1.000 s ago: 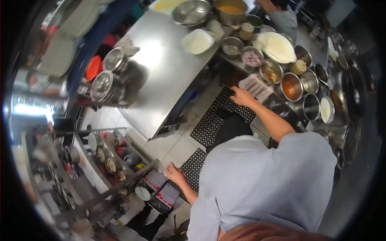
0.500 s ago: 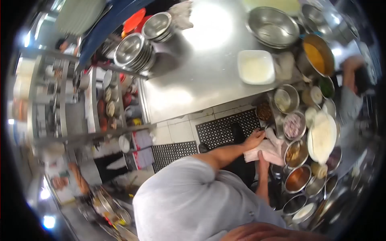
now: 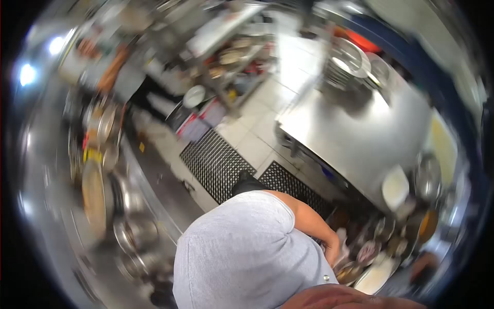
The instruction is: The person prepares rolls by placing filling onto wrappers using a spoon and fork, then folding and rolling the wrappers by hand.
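Note:
My left hand (image 3: 333, 252) reaches down at the lower right, at the edge of a row of bowls. Its fingers are blurred and partly hidden, but they appear closed on a pale pink cloth (image 3: 341, 240), which shows just beyond them. My right hand is out of sight behind my body and face. Close to the left hand are a steel bowl of pale purple chopped pieces (image 3: 368, 251) that look like onion, a brownish bowl (image 3: 350, 273) and a large white oval piece (image 3: 374, 276).
A steel table (image 3: 355, 144) carries stacked steel bowls (image 3: 343, 57) and a white square dish (image 3: 395, 188). Black mats (image 3: 216, 165) lie on the tiled floor. Pans (image 3: 135, 233) stand along the left counter. One person (image 3: 116, 67) is at upper left; another's blurred hand (image 3: 424, 263) is at lower right.
The view has swung round, so the steel table and bowls now lie farther right and lower. My right hand, earlier on the pink cloth, has passed out of sight.

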Tool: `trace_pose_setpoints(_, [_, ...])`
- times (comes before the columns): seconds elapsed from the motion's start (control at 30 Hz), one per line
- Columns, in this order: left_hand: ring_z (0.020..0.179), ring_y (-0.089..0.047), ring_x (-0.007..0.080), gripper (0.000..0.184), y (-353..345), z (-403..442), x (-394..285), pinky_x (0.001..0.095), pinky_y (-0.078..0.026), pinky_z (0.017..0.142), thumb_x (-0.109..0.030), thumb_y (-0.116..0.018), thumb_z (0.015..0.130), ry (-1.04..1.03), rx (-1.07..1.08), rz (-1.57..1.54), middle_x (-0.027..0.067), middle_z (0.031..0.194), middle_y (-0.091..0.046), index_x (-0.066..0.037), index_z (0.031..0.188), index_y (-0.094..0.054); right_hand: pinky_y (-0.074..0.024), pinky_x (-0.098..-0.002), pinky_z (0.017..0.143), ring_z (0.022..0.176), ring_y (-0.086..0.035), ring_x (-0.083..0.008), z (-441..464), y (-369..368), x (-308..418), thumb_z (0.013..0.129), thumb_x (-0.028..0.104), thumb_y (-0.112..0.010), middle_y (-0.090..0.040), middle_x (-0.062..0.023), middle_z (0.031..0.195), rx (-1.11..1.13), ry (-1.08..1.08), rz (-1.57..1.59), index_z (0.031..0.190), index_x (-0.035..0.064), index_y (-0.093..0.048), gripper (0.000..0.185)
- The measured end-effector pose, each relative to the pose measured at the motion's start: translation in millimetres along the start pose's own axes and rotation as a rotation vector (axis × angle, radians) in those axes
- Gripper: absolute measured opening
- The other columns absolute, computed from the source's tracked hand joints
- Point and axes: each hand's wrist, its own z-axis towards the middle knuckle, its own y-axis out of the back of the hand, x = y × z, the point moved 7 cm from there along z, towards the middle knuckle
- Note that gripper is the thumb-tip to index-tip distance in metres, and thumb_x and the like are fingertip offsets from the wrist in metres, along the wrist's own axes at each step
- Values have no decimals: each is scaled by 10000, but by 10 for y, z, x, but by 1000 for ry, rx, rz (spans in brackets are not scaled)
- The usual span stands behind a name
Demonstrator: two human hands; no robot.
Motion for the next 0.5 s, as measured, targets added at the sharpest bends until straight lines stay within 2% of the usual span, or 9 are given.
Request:
trace_pose_setpoints(0.03, [1429, -345, 413, 800, 47, -270, -32, 517, -282, 1171, -651, -535, 907, -108, 114, 136, 282, 1551, -347, -151, 1521, -419, -473, -458, 987, 1185, -582, -332, 110, -231, 205, 966, 303, -579, -609, -204, 1262, 77, 51, -86, 1279, -14, -565, 446])
trace_pose_setpoints(0.1, [1466, -255, 457, 926, 594, -1177, 488, 542, -243, 1191, -761, -519, 859, 166, -167, 222, 289, 1570, -300, -145, 1538, -389, -481, -464, 972, 1170, -591, -341, 248, -772, 561, 957, 301, -582, -616, -212, 1246, 219, 131, -259, 1258, -9, -581, 432])
trace_pose_setpoints(0.13, [1479, -270, 388, 936, 668, -2217, 234, 510, -258, 1193, -737, -498, 891, 319, -475, 302, 230, 1588, -315, -68, 1533, -371, -485, -466, 965, 1162, -596, -345, 256, -1082, 720, 953, 301, -583, -620, -216, 1238, 295, 161, -354, 1248, -6, -589, 425])
trace_pose_setpoints(0.17, [1494, -221, 409, 937, 605, -2903, 379, 511, -243, 1202, -747, -498, 882, 369, -678, 228, 263, 1601, -256, -91, 1539, -370, -489, -469, 958, 1154, -600, -349, 240, -1423, 856, 949, 300, -584, -623, -220, 1231, 377, 192, -448, 1237, -3, -597, 419])
trace_pose_setpoints(0.23, [1497, -217, 404, 972, 203, -4145, 589, 509, -230, 1206, -761, -518, 861, 417, -982, 51, 277, 1596, -258, -76, 1535, -376, -496, -474, 943, 1138, -609, -357, 123, -2087, 1064, 941, 299, -586, -630, -227, 1215, 534, 228, -659, 1216, 2, -614, 406])
trace_pose_setpoints(0.33, [1378, -441, 394, 937, -893, -5557, 992, 446, -375, 1127, -703, -559, 867, 504, -1415, -70, 263, 1482, -463, -21, 1494, -421, -508, -482, 921, 1114, -623, -369, -253, -2974, 1177, 928, 297, -590, -640, -239, 1192, 780, 254, -1072, 1185, 10, -638, 388])
trace_pose_setpoints(0.37, [1378, -441, 394, 937, -1267, -5831, 1078, 446, -375, 1127, -703, -559, 867, 520, -1448, -74, 263, 1482, -463, -21, 1494, -421, -512, -485, 914, 1106, -628, -373, -387, -3245, 1202, 924, 296, -591, -644, -243, 1184, 870, 279, -1244, 1175, 12, -647, 383])
trace_pose_setpoints(0.43, [1348, -477, 386, 881, -2037, -6291, 1286, 449, -387, 1116, -664, -571, 880, 588, -1673, -253, 237, 1465, -494, -24, 1473, -451, -520, -490, 900, 1091, -637, -382, -690, -3764, 1186, 915, 294, -594, -651, -251, 1168, 1097, 415, -1641, 1154, 18, -663, 372])
trace_pose_setpoints(0.5, [1345, -482, 383, 859, -2683, -6482, 1300, 444, -393, 1111, -652, -571, 887, 614, -1779, -341, 236, 1458, -501, -25, 1463, -462, -527, -496, 885, 1075, -646, -390, -1060, -4361, 1182, 907, 293, -596, -658, -259, 1153, 1404, 796, -2001, 1133, 23, -679, 362])
